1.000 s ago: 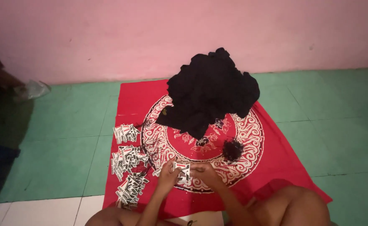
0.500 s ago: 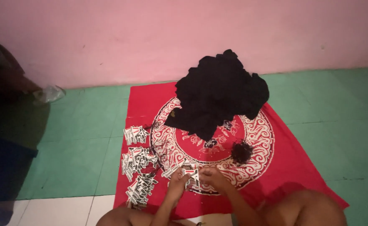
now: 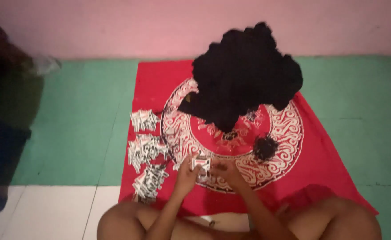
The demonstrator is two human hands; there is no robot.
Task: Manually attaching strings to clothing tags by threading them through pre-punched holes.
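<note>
A small white printed packet (image 3: 201, 162) is pinched between my left hand (image 3: 187, 174) and my right hand (image 3: 225, 172), low over the red patterned cloth (image 3: 324, 151). Both hands have their fingers closed on it. To their left lie three heaps of similar small white packets (image 3: 145, 149) on the cloth's left part. A big pile of black fluffy material (image 3: 245, 75) fills the cloth's far half, and a small black tuft (image 3: 265, 148) sits just right of my right hand.
The cloth lies on a green floor (image 3: 80, 120) against a pink wall (image 3: 115, 26); white tiles (image 3: 53, 213) are at the near left. A dark shape (image 3: 4, 106) stands at the left edge. My bare knees (image 3: 333, 222) frame the bottom.
The view has shifted slightly, so the cloth sits further right in frame. My hands stay together on the packet, working it at the same spot on the cloth.
</note>
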